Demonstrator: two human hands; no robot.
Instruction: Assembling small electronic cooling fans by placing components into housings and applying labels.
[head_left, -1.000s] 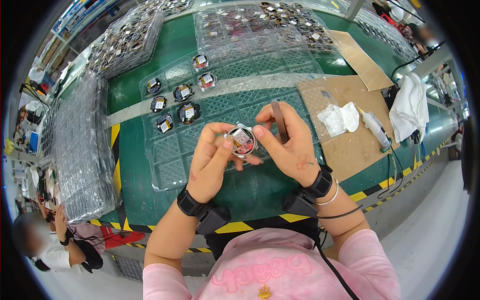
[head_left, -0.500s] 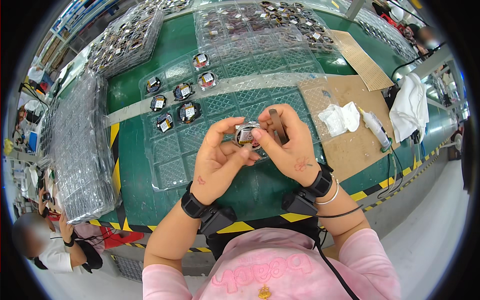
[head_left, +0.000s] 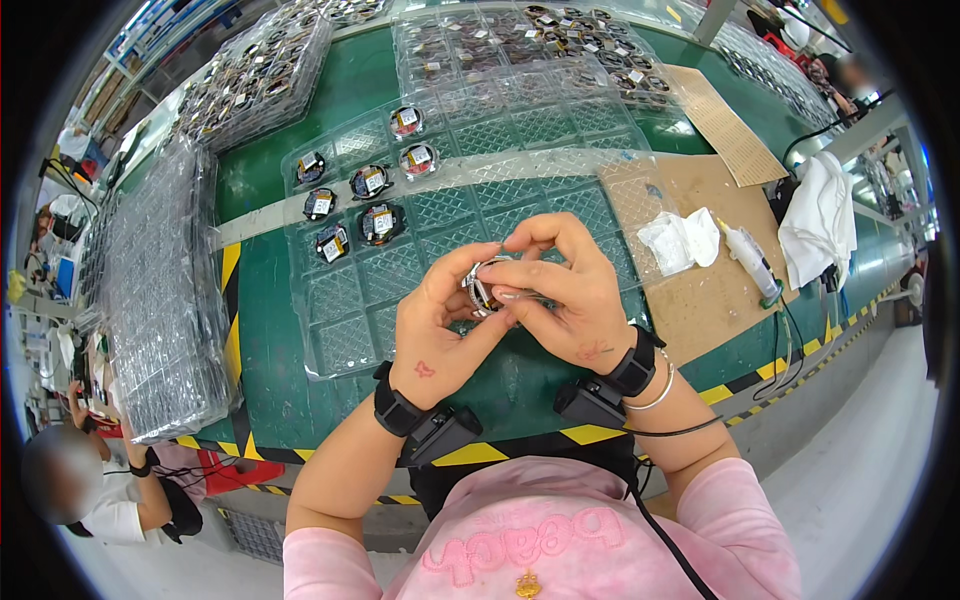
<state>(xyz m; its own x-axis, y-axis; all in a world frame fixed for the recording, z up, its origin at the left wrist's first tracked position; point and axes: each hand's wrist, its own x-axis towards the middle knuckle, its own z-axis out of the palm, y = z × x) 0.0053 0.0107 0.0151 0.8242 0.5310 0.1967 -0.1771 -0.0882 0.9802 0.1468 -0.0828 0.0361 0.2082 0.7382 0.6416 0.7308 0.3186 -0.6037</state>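
Near the front of the plastic tray, my left hand (head_left: 440, 325) pinches a small round electronic module (head_left: 482, 287) by its rim; the module is tilted, with a metallic edge and a label inside. Closed beside it, my right hand (head_left: 565, 295) has its fingertips at the module's right side. A thin tool (head_left: 532, 294), looking like tweezers, lies between those fingers, mostly hidden by them. Beyond my hands, the clear compartment tray (head_left: 345, 320) holds several similar round modules (head_left: 381, 223) with white labels at its left side.
A tall stack of clear trays (head_left: 165, 300) stands at left. Filled trays (head_left: 480, 40) lie at the back. On brown cardboard (head_left: 700, 310) at right are a white wipe (head_left: 680, 240) and a glue dispenser (head_left: 750, 260) with a cable. A co-worker (head_left: 110, 490) sits at lower left.
The module has tipped from facing up to nearly on edge. My right hand has turned its fingers inward over it, and the dark flat tool that stuck up is now mostly hidden.
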